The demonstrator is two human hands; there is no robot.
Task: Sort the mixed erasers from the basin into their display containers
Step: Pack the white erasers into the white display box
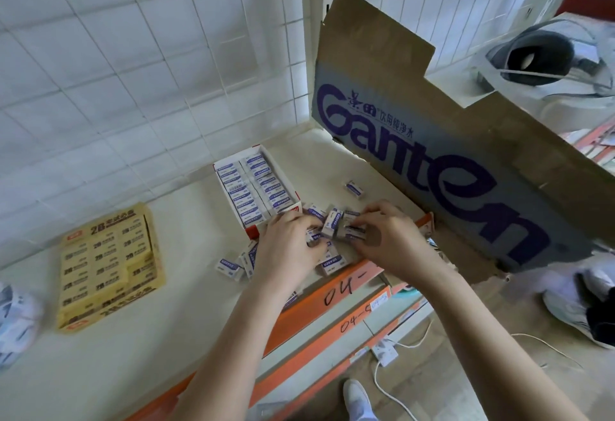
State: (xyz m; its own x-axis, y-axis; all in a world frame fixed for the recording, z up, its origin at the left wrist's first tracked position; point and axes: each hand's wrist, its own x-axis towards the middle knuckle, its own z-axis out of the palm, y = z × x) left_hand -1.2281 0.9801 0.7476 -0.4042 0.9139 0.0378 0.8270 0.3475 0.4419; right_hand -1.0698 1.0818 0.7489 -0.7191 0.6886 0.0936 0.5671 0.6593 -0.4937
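Loose white-and-purple erasers [229, 266] lie scattered on the cream shelf [186, 221] near its orange front edge. My left hand [289, 251] and my right hand [386, 241] meet over the pile, and together they grip a small stack of these erasers [332, 226] between the fingertips. Just behind my hands stands a white display box [256, 189] packed with rows of the same purple erasers. To the far left sits a yellow display box [106, 264] full of yellow 2B erasers. One stray purple eraser [354, 188] lies alone further back.
A large brown Ganten cardboard sheet [432, 141] leans at the right of the shelf, close to my right hand. White wire-grid panel behind. Orange shelf-edge labels [346, 282] run below. Shoes [579, 307] and a white cable [389, 384] lie on the floor.
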